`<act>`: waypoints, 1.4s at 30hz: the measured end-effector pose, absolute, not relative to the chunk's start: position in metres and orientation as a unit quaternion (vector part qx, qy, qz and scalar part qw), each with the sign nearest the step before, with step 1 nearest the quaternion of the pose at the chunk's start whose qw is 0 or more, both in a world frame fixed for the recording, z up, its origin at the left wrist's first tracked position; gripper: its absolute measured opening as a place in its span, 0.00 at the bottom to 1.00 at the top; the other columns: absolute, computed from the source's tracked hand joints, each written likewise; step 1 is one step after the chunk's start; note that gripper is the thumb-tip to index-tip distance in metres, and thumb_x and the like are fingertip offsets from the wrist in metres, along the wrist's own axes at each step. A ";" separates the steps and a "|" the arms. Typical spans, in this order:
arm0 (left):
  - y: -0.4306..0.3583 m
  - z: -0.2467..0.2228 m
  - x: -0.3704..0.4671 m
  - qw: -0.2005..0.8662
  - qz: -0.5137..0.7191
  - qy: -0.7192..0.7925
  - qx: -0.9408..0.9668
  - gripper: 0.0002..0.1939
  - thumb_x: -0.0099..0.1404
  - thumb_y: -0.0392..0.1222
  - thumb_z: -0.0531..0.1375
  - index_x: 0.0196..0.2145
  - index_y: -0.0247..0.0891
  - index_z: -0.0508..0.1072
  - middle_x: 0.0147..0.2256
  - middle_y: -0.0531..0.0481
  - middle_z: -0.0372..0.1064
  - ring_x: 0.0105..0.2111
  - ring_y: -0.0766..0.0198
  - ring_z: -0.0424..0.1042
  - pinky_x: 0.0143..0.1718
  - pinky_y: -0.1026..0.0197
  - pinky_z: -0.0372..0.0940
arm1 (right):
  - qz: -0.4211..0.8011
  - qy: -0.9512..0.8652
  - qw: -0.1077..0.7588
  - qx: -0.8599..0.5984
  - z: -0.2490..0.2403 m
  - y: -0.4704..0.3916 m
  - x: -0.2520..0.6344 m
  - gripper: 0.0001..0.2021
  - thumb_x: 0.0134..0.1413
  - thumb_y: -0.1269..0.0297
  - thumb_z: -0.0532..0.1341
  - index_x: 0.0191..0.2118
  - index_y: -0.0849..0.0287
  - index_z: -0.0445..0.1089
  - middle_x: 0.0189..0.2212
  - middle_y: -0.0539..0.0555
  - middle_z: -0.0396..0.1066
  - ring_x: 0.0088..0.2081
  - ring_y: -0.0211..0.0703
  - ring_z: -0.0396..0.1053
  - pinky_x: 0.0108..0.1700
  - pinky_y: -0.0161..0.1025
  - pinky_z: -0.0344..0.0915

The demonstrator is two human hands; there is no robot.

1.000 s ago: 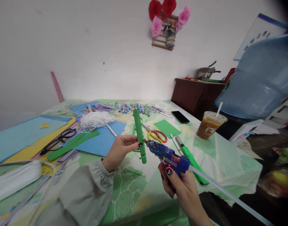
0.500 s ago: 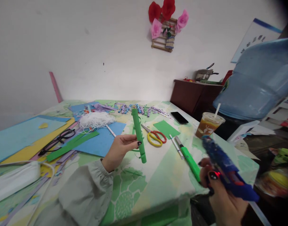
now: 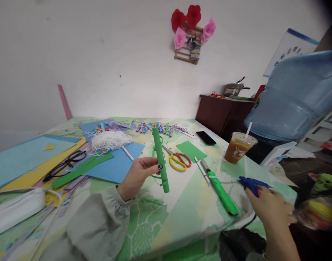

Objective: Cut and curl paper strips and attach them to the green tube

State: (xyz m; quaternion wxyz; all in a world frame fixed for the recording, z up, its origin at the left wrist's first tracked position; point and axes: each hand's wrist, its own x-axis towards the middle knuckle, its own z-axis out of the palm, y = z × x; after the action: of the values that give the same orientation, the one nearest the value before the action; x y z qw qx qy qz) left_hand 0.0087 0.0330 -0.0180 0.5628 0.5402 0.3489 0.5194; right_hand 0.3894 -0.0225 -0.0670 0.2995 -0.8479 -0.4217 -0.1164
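My left hand (image 3: 140, 174) pinches a rolled green paper tube (image 3: 161, 161) between thumb and fingers, near its lower half. Thin curled green strips stick out from the tube, which leans slightly and is held above the tablecloth. At the right side of the table, my right hand (image 3: 273, 206) is closed over a blue glue gun (image 3: 253, 184) low at the tabletop; the hand hides much of the gun. Left of that hand lies a green utility knife (image 3: 221, 192), alongside a white paper stick (image 3: 202, 171). Scissors (image 3: 178, 162) with red and yellow handles rest beyond the tube.
A drink cup (image 3: 238, 148) with a straw stands near the right edge, close to a phone (image 3: 206, 138) and green paper (image 3: 191, 150). On the left are white string (image 3: 110, 140), glasses (image 3: 65, 165), coloured sheets (image 3: 21, 154) and a white power strip (image 3: 19, 210). Paper curls (image 3: 157, 127) line the back.
My right hand has brought the glue gun from a raised, upright-tilted hold down to the tabletop at the right. My left hand still holds the green paper tube in nearly the same place.
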 end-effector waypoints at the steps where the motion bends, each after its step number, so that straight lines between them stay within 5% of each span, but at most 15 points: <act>1: 0.033 -0.018 0.009 0.562 0.518 0.351 0.541 0.13 0.50 0.40 0.67 0.35 0.34 0.80 0.27 0.48 0.76 0.26 0.67 0.68 0.29 0.65 0.65 | -0.151 -0.411 0.324 -0.838 -0.060 -0.025 0.373 0.23 0.47 0.53 0.57 0.43 0.67 0.72 0.45 0.75 0.65 0.49 0.73 0.62 0.41 0.59 0.60; 4: 0.031 -0.018 0.009 0.556 0.510 0.356 0.551 0.11 0.52 0.39 0.66 0.35 0.34 0.80 0.26 0.49 0.75 0.24 0.69 0.67 0.27 0.67 0.64 | -0.124 -0.549 0.453 -0.692 -0.036 -0.029 0.305 0.18 0.51 0.56 0.56 0.44 0.62 0.69 0.46 0.67 0.66 0.51 0.62 0.62 0.48 0.56 0.59; 7: 0.028 -0.016 0.009 0.557 0.487 0.340 0.580 0.09 0.55 0.39 0.64 0.35 0.34 0.79 0.21 0.51 0.71 0.20 0.70 0.65 0.23 0.68 0.62 | 0.133 -0.673 0.498 -0.531 -0.024 -0.027 0.233 0.14 0.58 0.60 0.54 0.47 0.57 0.66 0.45 0.59 0.69 0.45 0.47 0.68 0.45 0.45 0.64; 11: 0.026 -0.014 0.009 0.564 0.462 0.328 0.601 0.09 0.58 0.40 0.62 0.35 0.34 0.79 0.16 0.53 0.67 0.17 0.71 0.64 0.18 0.69 0.59 | 0.328 -0.656 0.536 -0.418 -0.028 -0.012 0.173 0.13 0.57 0.62 0.57 0.47 0.58 0.63 0.35 0.55 0.72 0.39 0.44 0.70 0.34 0.36 0.65; 14: 0.026 -0.014 0.011 0.556 0.461 0.332 0.607 0.09 0.58 0.40 0.62 0.35 0.33 0.78 0.17 0.53 0.67 0.17 0.72 0.64 0.18 0.70 0.58 | 0.442 -0.588 0.585 -0.341 -0.035 0.001 0.157 0.08 0.56 0.62 0.58 0.41 0.58 0.64 0.29 0.51 0.71 0.32 0.40 0.70 0.34 0.36 0.65; 18: 0.026 -0.014 0.012 0.538 0.466 0.345 0.612 0.08 0.59 0.40 0.62 0.30 0.32 0.77 0.16 0.53 0.68 0.17 0.73 0.63 0.18 0.71 0.58 | 0.470 -0.555 0.611 -0.314 -0.041 0.007 0.154 0.06 0.54 0.62 0.61 0.32 0.60 0.67 0.26 0.50 0.69 0.29 0.38 0.69 0.35 0.36 0.65; 30: 0.023 -0.014 0.017 0.467 0.566 0.400 0.548 0.03 0.49 0.34 0.67 0.26 0.34 0.79 0.21 0.49 0.75 0.21 0.67 0.73 0.25 0.67 0.68 | 0.460 -0.510 0.647 -0.330 -0.043 0.004 0.152 0.07 0.51 0.64 0.63 0.33 0.58 0.64 0.28 0.49 0.67 0.31 0.37 0.66 0.35 0.36 0.62; 42: 0.024 -0.019 0.016 0.466 0.550 0.376 0.583 0.03 0.53 0.37 0.65 0.26 0.35 0.78 0.16 0.54 0.69 0.16 0.72 0.66 0.16 0.71 0.59 | 0.483 -0.534 0.636 -0.275 -0.040 0.002 0.151 0.06 0.55 0.63 0.59 0.36 0.57 0.61 0.28 0.49 0.66 0.30 0.38 0.65 0.33 0.38 0.62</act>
State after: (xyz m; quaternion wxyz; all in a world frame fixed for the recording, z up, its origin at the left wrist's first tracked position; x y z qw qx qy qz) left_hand 0.0156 0.0239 -0.0186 0.4659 0.5826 0.3756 0.5500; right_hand 0.1509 0.0020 -0.0402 0.6364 -0.2750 -0.5344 0.4835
